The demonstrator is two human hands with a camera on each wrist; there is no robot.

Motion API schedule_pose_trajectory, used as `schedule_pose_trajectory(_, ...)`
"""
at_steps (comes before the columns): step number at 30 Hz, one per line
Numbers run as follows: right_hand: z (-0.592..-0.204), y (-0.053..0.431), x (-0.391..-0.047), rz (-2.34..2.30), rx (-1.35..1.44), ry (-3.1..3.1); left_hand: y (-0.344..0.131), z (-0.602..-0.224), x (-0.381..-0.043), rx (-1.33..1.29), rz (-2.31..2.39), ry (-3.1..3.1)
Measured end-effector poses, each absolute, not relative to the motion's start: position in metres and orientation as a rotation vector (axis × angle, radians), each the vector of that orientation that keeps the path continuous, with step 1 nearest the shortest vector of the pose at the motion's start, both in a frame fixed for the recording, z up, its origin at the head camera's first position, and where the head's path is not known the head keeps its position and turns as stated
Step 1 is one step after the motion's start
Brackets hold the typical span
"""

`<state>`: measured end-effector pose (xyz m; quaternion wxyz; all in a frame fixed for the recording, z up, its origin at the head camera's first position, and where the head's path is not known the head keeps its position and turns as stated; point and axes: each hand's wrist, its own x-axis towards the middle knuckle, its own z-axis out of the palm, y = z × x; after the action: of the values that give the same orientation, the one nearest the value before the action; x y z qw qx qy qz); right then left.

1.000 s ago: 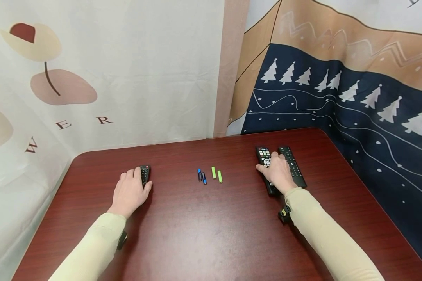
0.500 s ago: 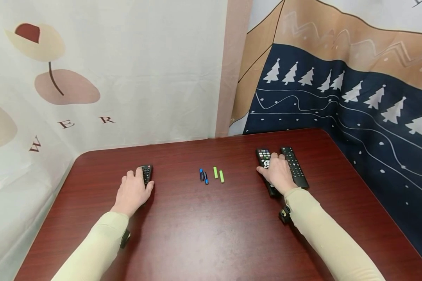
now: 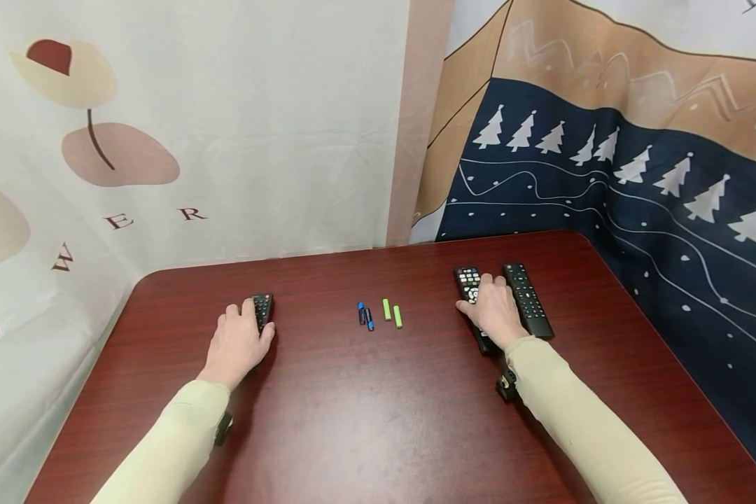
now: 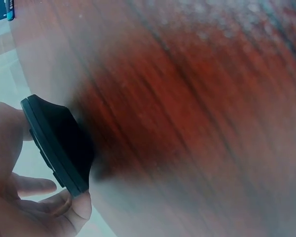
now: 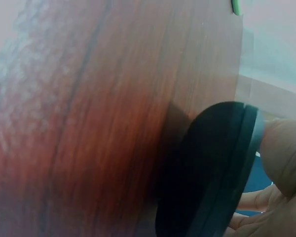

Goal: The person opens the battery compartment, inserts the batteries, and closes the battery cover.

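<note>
At the table's left, my left hand [image 3: 234, 346] grips a small black remote control [image 3: 264, 305] by its sides. The left wrist view shows that remote [image 4: 59, 145] edge-on, between thumb and fingers. On the right, my right hand [image 3: 494, 312] holds a larger black remote control [image 3: 467, 278] with white and coloured buttons, its middle covered by the hand. In the right wrist view its dark side [image 5: 207, 170] lies between thumb and fingers. A slimmer black remote [image 3: 529, 301] lies just right of that hand.
Two blue-and-black batteries [image 3: 369, 320] lie mid-table, with two green batteries [image 3: 397, 317] to their right. The reddish-brown table [image 3: 353, 413] meets a pale curtain [image 3: 277, 140] behind and a dark blue tree-patterned curtain [image 3: 642, 203] at the right.
My right hand has shifted slightly left with the larger remote, widening its gap from the slimmer one. My left hand stays on the small remote. The head view has swung slightly.
</note>
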<state>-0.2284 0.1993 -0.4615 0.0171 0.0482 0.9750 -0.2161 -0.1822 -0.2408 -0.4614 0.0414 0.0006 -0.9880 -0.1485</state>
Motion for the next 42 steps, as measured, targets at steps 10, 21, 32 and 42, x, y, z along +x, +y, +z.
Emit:
schedule_pose_trajectory(10,-0.46,0.198,-0.227,-0.64,0.121,3.019,-0.237,-0.455,-0.18,-0.04,-0.513,-2.936)
schedule_pose_trajectory(21,-0.458,0.198,-0.225,-0.584,0.122,3.047,-0.227,-0.45,-0.179,-0.047,-0.572,-2.895)
schedule_pose_trajectory(32,-0.453,0.199,-0.222,-0.56,0.099,3.075,-0.217,-0.446,-0.179,-0.097,-0.595,-2.864)
schedule_pose_trajectory(42,-0.451,0.196,-0.22,-0.577,0.087,3.099,-0.207,-0.445,-0.178,-0.088,-0.673,-2.828)
